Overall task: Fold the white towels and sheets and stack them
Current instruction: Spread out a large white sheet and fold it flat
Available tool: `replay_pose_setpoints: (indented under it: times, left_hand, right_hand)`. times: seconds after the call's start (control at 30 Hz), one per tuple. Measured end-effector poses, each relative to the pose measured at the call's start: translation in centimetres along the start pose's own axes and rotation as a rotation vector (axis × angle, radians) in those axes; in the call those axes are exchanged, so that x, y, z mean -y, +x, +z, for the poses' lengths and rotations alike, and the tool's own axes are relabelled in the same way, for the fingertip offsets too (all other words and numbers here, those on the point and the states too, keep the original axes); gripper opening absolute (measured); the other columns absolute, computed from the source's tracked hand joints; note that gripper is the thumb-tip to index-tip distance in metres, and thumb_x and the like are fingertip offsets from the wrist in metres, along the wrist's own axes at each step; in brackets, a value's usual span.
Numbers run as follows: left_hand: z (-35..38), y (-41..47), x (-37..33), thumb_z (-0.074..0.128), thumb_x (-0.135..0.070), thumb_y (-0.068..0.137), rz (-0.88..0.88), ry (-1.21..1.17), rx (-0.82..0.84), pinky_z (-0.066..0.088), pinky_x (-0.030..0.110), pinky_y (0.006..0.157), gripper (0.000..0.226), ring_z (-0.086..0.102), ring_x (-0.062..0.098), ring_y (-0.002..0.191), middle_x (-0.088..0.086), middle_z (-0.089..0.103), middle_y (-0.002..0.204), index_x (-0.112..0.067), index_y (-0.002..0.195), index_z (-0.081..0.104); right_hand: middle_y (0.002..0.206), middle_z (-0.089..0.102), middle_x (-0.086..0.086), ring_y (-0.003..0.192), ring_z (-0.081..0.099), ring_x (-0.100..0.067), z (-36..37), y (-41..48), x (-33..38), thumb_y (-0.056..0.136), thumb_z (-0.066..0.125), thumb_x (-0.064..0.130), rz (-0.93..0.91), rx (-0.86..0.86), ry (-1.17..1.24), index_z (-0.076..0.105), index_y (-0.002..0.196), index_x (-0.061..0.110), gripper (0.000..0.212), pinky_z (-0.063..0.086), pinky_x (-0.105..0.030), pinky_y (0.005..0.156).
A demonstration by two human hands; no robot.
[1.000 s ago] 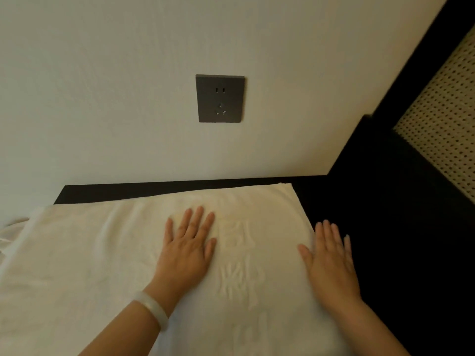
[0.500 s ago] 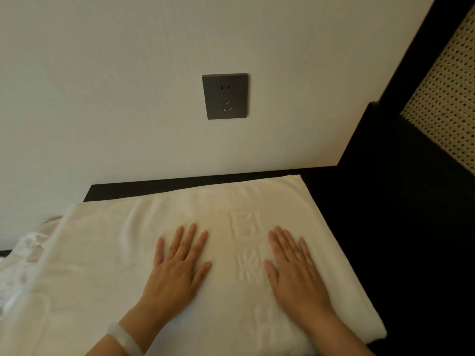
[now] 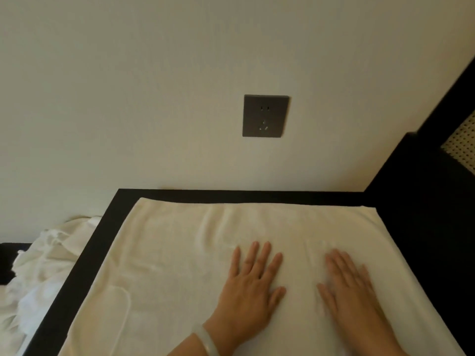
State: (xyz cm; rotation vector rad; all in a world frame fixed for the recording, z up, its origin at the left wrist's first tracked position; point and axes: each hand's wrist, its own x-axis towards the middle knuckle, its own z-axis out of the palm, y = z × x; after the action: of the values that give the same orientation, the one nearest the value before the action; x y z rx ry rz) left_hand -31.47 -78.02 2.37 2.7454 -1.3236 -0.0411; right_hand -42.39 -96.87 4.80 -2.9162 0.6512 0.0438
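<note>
White terry cloth, in the form of a rectangular and apparently folded towel (image 3: 180, 253), is shown lying flat on a black tabletop (image 3: 77, 273), its far edge just short of the cream wall. The left hand (image 3: 253, 286) is laid palm-down near the towel's middle, with the fingers straight and slightly fanned. The right hand (image 3: 349, 286) is laid palm-down just beside it, with the fingers straight and closer together and the outline somewhat blurred. Nothing is gripped by either hand.

The cloth is judged soft, limp and light, with a napped surface that is unlikely to slide under a palm but is apt to ripple; faint ridges are seen left of the hands. For a further fold, hold is best taken by pinching the two corners of one short edge, so that all layers are lifted together.

A crumpled heap of white linen (image 3: 43, 265) is seen beyond the tabletop's left edge, presumably awaiting folding. A dark grey wall socket (image 3: 266, 115) is mounted above.
</note>
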Motion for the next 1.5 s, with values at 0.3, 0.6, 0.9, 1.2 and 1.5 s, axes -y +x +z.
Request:
replay_pose_setpoints:
  times: [0.3,0.6,0.9,1.2,1.5]
  left_hand:
    - [-1.4,0.2,9.2,0.023,-0.054,0.102,0.033,0.105,0.068,0.009,0.043,0.116,0.057,0.021,0.020,0.149,-0.001,0.026,0.161,-0.031,0.153,0.030]
    - [-2.9,3.9,22.6,0.011,-0.051,0.103,-0.628,-0.023,0.096,-0.006,0.049,0.122,0.058,-0.011,0.020,0.151,-0.002,-0.004,0.166,-0.032,0.157,0.000]
    - [-1.3,1.9,14.4,0.006,-0.058,0.100,-0.463,0.018,0.089,-0.009,0.054,0.119,0.060,-0.018,0.015,0.150,-0.009,-0.019,0.162,-0.040,0.153,-0.014]
    - [-1.0,4.2,7.1,0.003,-0.049,0.097,-0.208,-0.074,-0.034,-0.003,0.049,0.122,0.063,0.002,0.023,0.152,-0.001,0.000,0.163,-0.028,0.156,0.011]
    - [0.0,4.3,7.3,-0.014,-0.054,0.089,-0.277,-0.057,-0.040,-0.014,0.043,0.120,0.067,-0.020,0.014,0.148,-0.008,-0.016,0.162,-0.034,0.153,-0.013]
  right_hand:
    - [0.166,0.003,0.000,0.152,-0.004,-0.014,3.3,10.4,12.7,0.105,0.016,0.045,-0.236,-0.036,0.020,0.010,0.158,0.020,0.059,-0.011,-0.037,0.122]
    - [0.164,-0.016,0.005,0.150,-0.018,-0.014,4.4,10.7,12.4,0.092,-0.013,0.057,-0.238,-0.007,-0.012,-0.012,0.156,0.029,0.069,-0.013,-0.041,0.122]
    - [0.166,-0.003,0.000,0.152,-0.008,-0.017,4.4,10.6,12.4,0.104,0.023,0.048,-0.246,-0.018,0.067,0.005,0.158,0.025,0.062,-0.012,-0.041,0.121]
    - [0.159,-0.018,0.005,0.150,-0.017,-0.015,4.4,11.0,11.3,0.104,0.018,0.037,-0.342,-0.006,0.083,-0.002,0.157,0.023,0.058,-0.018,-0.035,0.119]
    - [0.166,0.000,0.004,0.152,-0.004,-0.010,0.4,14.6,-9.0,0.105,0.020,0.047,0.081,-0.008,-0.015,0.005,0.158,0.027,0.059,-0.004,-0.031,0.123]
